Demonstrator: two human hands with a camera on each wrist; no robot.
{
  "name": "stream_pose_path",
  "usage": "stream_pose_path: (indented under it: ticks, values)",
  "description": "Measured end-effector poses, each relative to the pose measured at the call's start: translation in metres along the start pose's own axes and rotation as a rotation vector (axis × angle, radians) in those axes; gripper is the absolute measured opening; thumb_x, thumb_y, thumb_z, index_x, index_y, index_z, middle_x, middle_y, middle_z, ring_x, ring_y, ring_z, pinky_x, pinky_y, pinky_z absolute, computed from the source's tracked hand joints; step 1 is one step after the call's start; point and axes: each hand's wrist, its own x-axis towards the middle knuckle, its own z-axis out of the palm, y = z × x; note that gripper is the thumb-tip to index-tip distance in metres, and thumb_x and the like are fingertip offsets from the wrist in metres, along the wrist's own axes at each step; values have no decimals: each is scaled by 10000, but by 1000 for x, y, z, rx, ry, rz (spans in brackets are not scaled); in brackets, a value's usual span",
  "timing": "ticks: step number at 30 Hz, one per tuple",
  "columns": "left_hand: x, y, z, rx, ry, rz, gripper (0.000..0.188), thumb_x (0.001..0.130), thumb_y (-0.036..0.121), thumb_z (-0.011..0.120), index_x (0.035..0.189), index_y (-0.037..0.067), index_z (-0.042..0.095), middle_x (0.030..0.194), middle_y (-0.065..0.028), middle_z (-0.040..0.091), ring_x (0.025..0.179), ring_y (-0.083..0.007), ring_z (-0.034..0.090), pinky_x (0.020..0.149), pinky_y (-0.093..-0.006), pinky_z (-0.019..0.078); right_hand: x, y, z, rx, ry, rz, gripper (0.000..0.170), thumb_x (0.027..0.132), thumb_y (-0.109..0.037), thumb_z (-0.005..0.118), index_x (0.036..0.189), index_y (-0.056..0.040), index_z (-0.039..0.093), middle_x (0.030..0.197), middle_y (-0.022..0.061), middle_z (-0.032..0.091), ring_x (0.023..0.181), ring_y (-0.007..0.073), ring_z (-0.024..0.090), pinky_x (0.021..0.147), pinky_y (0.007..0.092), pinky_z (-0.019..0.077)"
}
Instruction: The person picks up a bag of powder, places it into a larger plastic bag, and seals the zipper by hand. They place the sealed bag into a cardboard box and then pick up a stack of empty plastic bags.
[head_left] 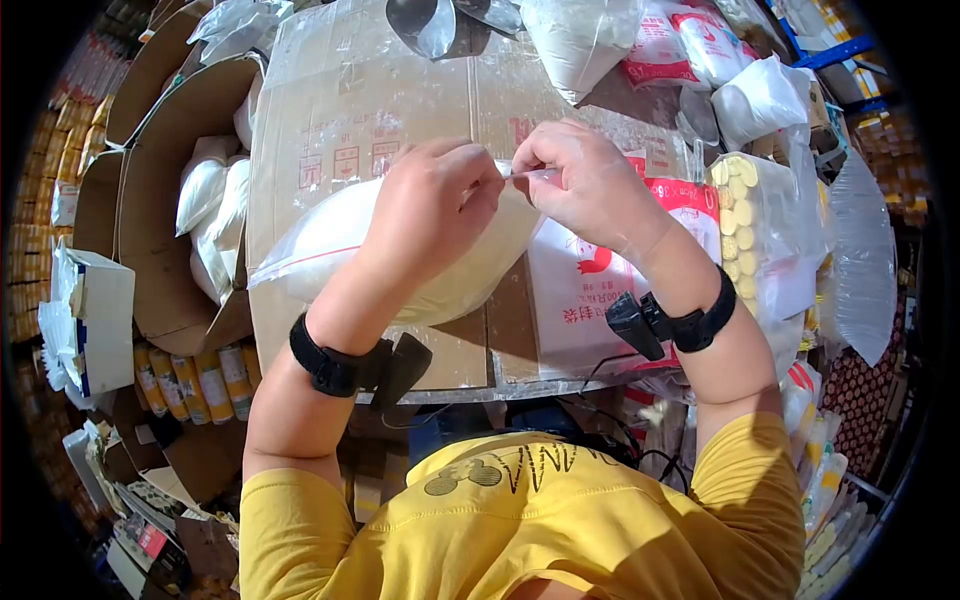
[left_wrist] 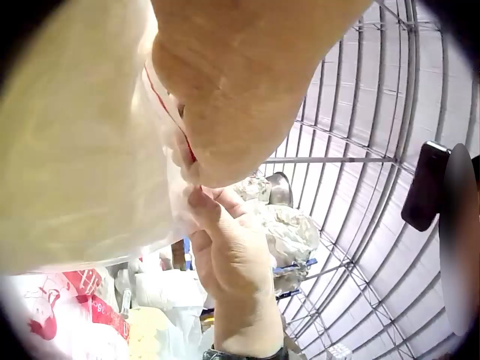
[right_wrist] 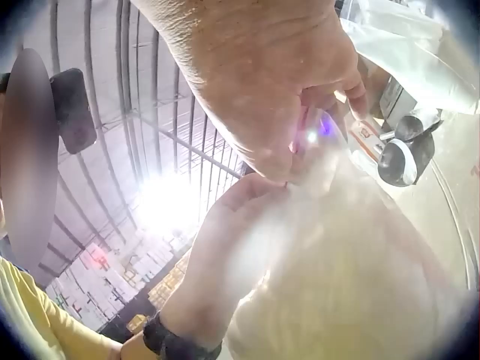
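Note:
A clear zip bag with a red line along its top edge, filled with pale powder, lies tilted on the cardboard-covered table. My left hand pinches the bag's top edge, fingers curled. Close beside it, my right hand pinches the same edge near its corner. The left wrist view shows the red seal line running up to the fingertips of the left hand, with the right hand just below. In the right wrist view the bag hangs under the right hand.
Metal scoops and an open powder bag stand at the table's far side. A red-and-white printed package lies right of the bag, beside a bag of yellow round pieces. Left is a cardboard box holding white bags.

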Motion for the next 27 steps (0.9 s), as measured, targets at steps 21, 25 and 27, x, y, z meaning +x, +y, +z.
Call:
stream_pose_path:
  ticks: [21,25,27]
  values:
    - [5,2,0,23,-131,-81,105,767,104,615,761,5,579,743,-166,595,713,-354,576,642,-427,455,-19,30,-13,115,21,50,32,818,-47,559,823,-16,563,811,100,553,810,235,540,756,321,436]
    - [11,3,6,-16,-152,-78,118,772,117,621,771,6,581,744,-164,596,718,-353,579,644,-427,456,-28,34,-5,514,17,246,61,867,-65,546,898,-16,565,822,35,530,816,129,514,738,276,429]
    - [14,7,9,-44,-175,-130,117,773,120,619,775,9,583,739,-159,596,717,-354,579,642,-426,457,-29,36,-1,670,16,301,69,867,-49,543,926,-17,560,837,14,520,837,107,509,734,271,431]
